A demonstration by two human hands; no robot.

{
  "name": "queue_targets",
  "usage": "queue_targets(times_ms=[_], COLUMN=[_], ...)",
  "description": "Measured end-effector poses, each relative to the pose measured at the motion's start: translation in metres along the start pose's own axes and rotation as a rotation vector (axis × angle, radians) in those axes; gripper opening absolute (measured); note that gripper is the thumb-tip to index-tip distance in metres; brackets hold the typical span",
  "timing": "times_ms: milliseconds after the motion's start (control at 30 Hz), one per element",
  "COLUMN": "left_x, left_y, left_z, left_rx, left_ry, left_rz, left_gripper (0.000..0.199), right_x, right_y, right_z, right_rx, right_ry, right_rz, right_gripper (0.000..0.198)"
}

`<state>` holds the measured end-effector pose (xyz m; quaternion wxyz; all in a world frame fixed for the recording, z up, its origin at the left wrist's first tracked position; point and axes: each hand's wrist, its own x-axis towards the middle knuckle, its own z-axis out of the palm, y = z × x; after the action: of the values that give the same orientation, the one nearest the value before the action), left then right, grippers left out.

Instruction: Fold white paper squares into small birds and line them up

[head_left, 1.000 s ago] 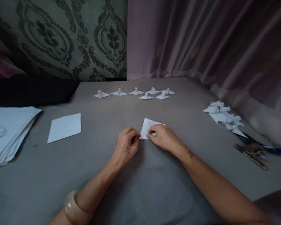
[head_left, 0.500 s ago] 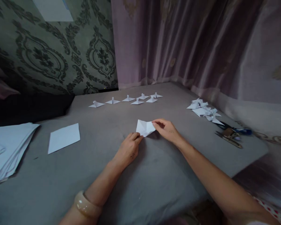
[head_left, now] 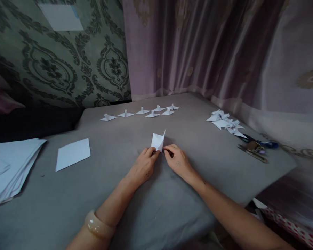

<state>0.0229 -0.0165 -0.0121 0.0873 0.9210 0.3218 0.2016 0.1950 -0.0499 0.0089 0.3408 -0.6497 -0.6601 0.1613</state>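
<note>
A small white sheet of paper (head_left: pixel 157 140) stands partly folded at the middle of the grey-covered table, its right side raised to a point. My left hand (head_left: pixel 145 161) pinches its near edge against the table, the fingers closed. At the near right corner of the paper, my right hand (head_left: pixel 177 160) has thumb and forefinger pressed together; the tips touch the paper there. The fingertips of both hands hide part of the lower edge.
Several folded paper cranes (head_left: pixel 142 111) stand in rows farther back. A heap of folded paper pieces (head_left: pixel 223 121) lies right, beside scissors (head_left: pixel 267 144) and a slim cutter (head_left: pixel 253 154). On the left are a single paper sheet (head_left: pixel 73 155) and a paper stack (head_left: pixel 15 166).
My right hand has come down and toward me from the paper's upper right corner to its near edge. The paper's right side, spread out before, now stands up.
</note>
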Motion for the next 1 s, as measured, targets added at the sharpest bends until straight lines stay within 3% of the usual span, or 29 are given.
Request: queue_targets(times_ms=[300, 533, 767, 1000], left_x=[-0.003, -0.007, -0.001, 0.005], left_y=[-0.002, -0.007, -0.007, -0.008], left_z=[-0.006, -0.014, -0.022, -0.022], left_rx=[-0.08, -0.204, -0.407, -0.401], left_ry=[0.02, 0.118, 0.155, 0.163], left_rz=[-0.031, -0.255, -0.512, -0.573], left_gripper=[0.042, 0.025, 0.015, 0.017], right_x=[-0.016, -0.025, -0.025, -0.024], right_y=[-0.008, -0.016, -0.016, -0.016], right_z=[0.002, 0.002, 0.001, 0.0], right_rx=[-0.223, -0.419, -0.443, -0.43], right_ry=[-0.053, -0.081, -0.105, -0.114], right_rz=[-0.134, -0.199, -0.214, -0.213], right_gripper=[0.033, 0.038, 0.039, 0.039])
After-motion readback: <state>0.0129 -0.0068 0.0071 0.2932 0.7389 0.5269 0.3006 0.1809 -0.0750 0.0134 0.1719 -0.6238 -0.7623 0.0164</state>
